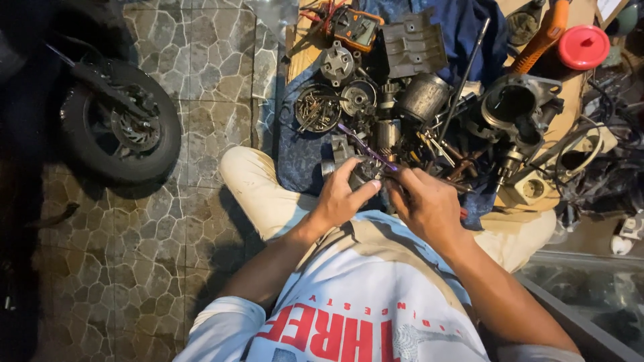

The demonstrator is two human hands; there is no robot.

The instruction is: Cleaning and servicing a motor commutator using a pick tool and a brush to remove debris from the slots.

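Over my lap, above the blue cloth point(302, 161) spread on the floor, my left hand point(339, 198) has its grip closed around a small dark metal part point(362, 171). My right hand point(426, 201) pinches a purple-handled tool point(365, 144) against it. Beyond lie a tin of screws point(316, 108), a grey motor housing point(424, 96) and a red lid point(583, 47).

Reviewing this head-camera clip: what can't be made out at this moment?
- Small dark metal part held in the left hand: its underside is covered by the fingers.
- Thin purple-handled tool in the right hand: its grip end is hidden by the hand.
- Black scooter wheel: the vehicle is lost in darkness at the left edge.
- Round red plastic lid: what lies under it is unseen.
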